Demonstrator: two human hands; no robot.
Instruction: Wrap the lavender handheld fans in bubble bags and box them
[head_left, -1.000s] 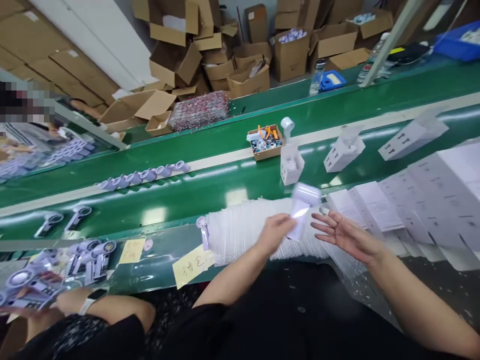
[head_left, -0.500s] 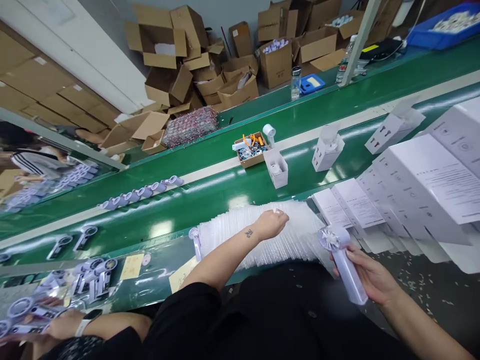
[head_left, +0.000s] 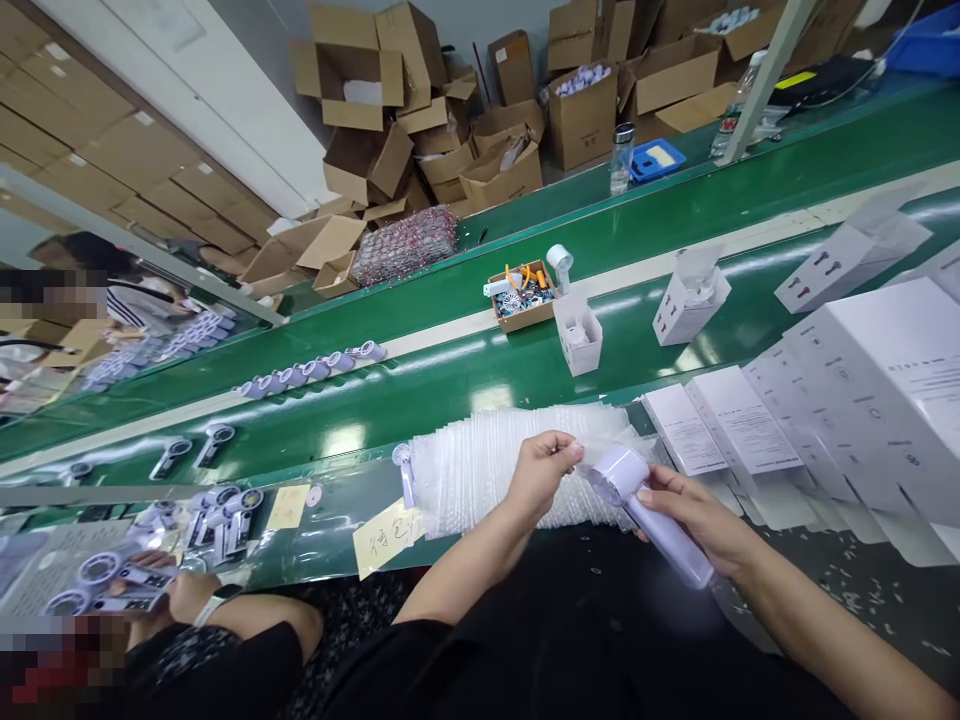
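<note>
My right hand (head_left: 686, 505) is wrapped round the handle of a lavender handheld fan (head_left: 667, 535), its round head tilted up toward the left. Thumb and fingers of my left hand (head_left: 541, 472) pinch the edge of a translucent bubble bag (head_left: 596, 440) beside the fan's head. Beneath both hands a long overlapping row of such bags (head_left: 472, 470) lies on the bench. Another small handheld fan (head_left: 405, 475) rests at the row's left end.
White cartons (head_left: 757, 420) stand in rows on the right. Open white boxes (head_left: 581, 340) and a parts box (head_left: 525, 315) sit on the green conveyor (head_left: 435, 385). At left, a co-worker's hands (head_left: 187, 595) hold fans; a paper note (head_left: 384, 535) lies near my left forearm.
My left hand has lifted off the row of bags, pinching one bag's edge. My right hand has brought the fan leftward, close to it. The view has shifted slightly.
</note>
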